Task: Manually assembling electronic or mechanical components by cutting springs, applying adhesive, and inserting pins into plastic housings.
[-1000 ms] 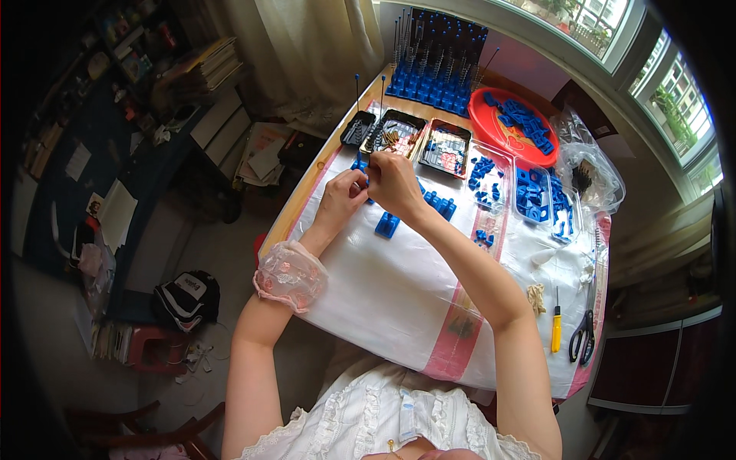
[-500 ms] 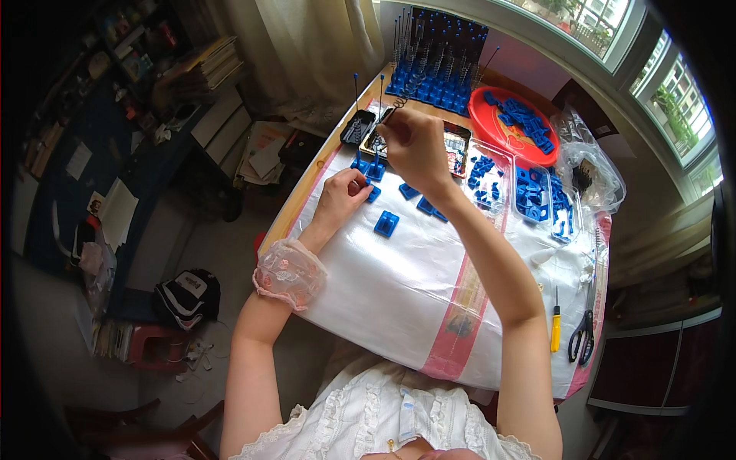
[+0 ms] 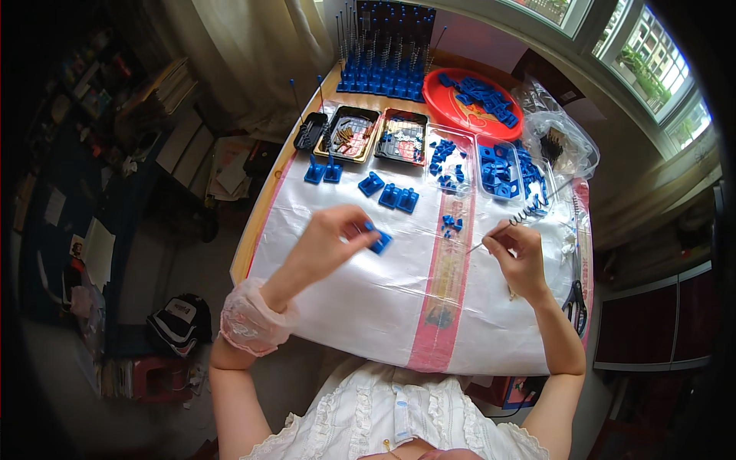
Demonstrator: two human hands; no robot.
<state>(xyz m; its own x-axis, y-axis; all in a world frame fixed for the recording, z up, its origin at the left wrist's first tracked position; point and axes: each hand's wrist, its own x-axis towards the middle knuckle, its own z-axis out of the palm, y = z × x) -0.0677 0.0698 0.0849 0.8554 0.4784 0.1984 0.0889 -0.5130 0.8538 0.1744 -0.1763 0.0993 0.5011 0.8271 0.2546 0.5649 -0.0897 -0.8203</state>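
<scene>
Between the fingertips of my left hand [image 3: 330,239], which is closed, is a blue plastic base block [image 3: 379,241] over the middle of the table. My right hand [image 3: 521,258] pinches a thin metal rod with a coil spring [image 3: 527,211] around it, slanting up to the right; its lower tip points left. Three similar blue blocks [image 3: 389,195] lie beyond my left hand. Farther left, two blue blocks [image 3: 323,173] bear upright rods with springs.
Black trays [image 3: 353,132] of small parts and clear boxes [image 3: 500,170] of blue pieces line the far side. Behind them are a red plate [image 3: 439,110] and a rack of assembled rods [image 3: 381,80]. Small blue bits [image 3: 451,224] lie between my hands; black scissors [image 3: 575,309] lie at right.
My right hand has moved right and nearer, carrying the rod and spring. My left hand has left the rodded blocks and taken up a loose blue block. The view has shifted.
</scene>
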